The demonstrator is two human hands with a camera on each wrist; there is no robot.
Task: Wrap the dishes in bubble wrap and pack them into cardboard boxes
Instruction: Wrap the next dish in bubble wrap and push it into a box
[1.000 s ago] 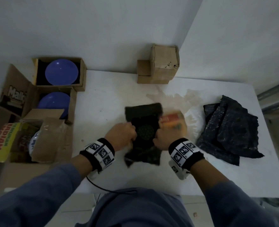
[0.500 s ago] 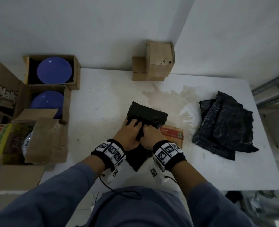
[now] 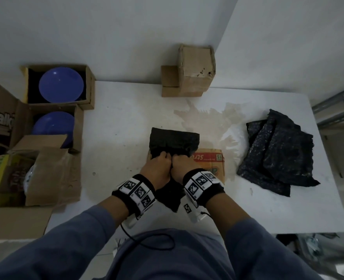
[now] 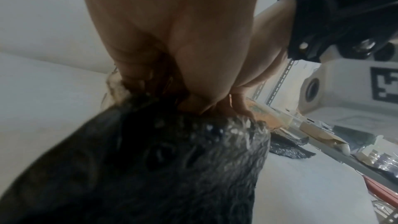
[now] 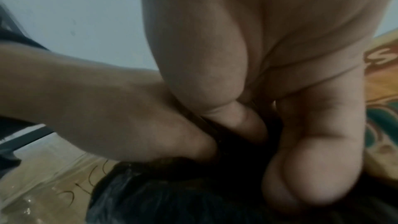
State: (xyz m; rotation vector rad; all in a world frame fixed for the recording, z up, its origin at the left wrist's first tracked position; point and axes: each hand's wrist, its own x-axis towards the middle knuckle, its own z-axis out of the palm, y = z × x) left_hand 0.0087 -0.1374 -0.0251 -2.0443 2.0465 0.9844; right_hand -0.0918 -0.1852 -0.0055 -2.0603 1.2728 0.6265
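Wrap (image 3: 174, 141): black bubbled plastic, faintly glossy. Boxes (image 3: 195, 71): matt brown cardboard. Plates (image 3: 61, 85): smooth glossy blue. Table (image 3: 116, 122): matt white, stained.

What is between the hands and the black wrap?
Nothing visible. The left hand and right hand both grip the wrap directly, side by side, over the printed box on the table.

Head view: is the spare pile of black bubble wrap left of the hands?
No, the spare pile of black bubble wrap lies right of both hands.
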